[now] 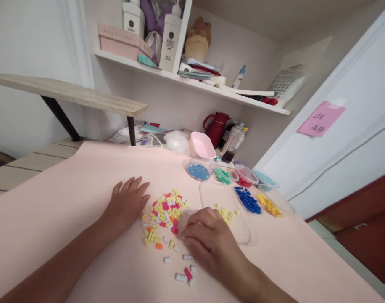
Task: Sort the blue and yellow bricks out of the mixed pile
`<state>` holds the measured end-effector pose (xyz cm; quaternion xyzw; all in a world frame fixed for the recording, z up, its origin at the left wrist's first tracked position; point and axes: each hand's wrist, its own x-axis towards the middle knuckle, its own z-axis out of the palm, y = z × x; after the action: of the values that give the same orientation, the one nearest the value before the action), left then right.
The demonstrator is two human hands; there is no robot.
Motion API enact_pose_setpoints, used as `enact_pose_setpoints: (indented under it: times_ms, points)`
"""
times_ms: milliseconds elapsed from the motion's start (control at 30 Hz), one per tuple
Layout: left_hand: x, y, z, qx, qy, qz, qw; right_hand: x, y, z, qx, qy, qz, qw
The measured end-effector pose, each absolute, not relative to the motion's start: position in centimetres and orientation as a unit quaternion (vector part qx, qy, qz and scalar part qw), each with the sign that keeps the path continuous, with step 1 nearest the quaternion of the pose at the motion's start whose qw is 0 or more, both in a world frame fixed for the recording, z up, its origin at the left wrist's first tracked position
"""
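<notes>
My left hand (129, 203) lies open on the pink tabletop, fingers spread, just left of a loose pile of small building bricks (165, 206) in yellow, white, pink and orange. On the pile's right side is my right hand (208, 235), its fingers bent and drawn together; whatever they may hold is hidden. A few white bricks (180, 277) and a pink brick (188, 273) are scattered nearer to me. Beyond my right hand, a shallow clear tray (211, 191) bears some pale yellow bricks (228, 215), partly covered by the hand.
Clear tubs at the back right hold light blue bricks (199, 171), green bricks (223, 176), dark blue bricks (248, 200) and yellow bricks (270, 205). Behind them stand a pink container (203, 146) and a red jug (217, 128). A wooden shelf (69, 91) juts in at left.
</notes>
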<state>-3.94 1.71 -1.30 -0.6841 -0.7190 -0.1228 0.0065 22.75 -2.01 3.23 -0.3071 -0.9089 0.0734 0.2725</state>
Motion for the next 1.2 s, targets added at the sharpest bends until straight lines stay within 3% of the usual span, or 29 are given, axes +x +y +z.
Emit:
enact_pose_setpoints:
  times_ms: [167, 333, 433, 633, 933, 1200]
  points:
    - [-4.1, 1.8, -1.1, -0.686, -0.721, -0.095, 0.029, 26.3, -0.1, 5.5, -0.377, -0.870, 0.048, 0.315]
    - [-4.4, 2.2, -1.4, -0.678, -0.727, -0.100, 0.041, 29.3, 1.7, 5.8, -0.490, -0.837, -0.070, 0.233]
    - [-4.3, 2.3, -1.4, -0.681, -0.725, -0.096, 0.045, 29.1, 1.5, 5.4, -0.512, -0.818, -0.122, 0.233]
    - [-4.1, 1.9, -1.3, -0.686, -0.720, -0.094, 0.052, 24.8, -1.9, 5.0, -0.320, -0.908, 0.036, 0.266]
    - [-3.9, 1.7, -1.1, -0.686, -0.719, -0.111, 0.013, 22.5, -3.7, 4.2, -0.277, -0.930, 0.171, 0.171]
    - [-3.8, 1.5, -1.3, -0.690, -0.715, -0.110, 0.021, 21.9, -3.0, 2.4, -0.299, -0.922, 0.075, 0.233]
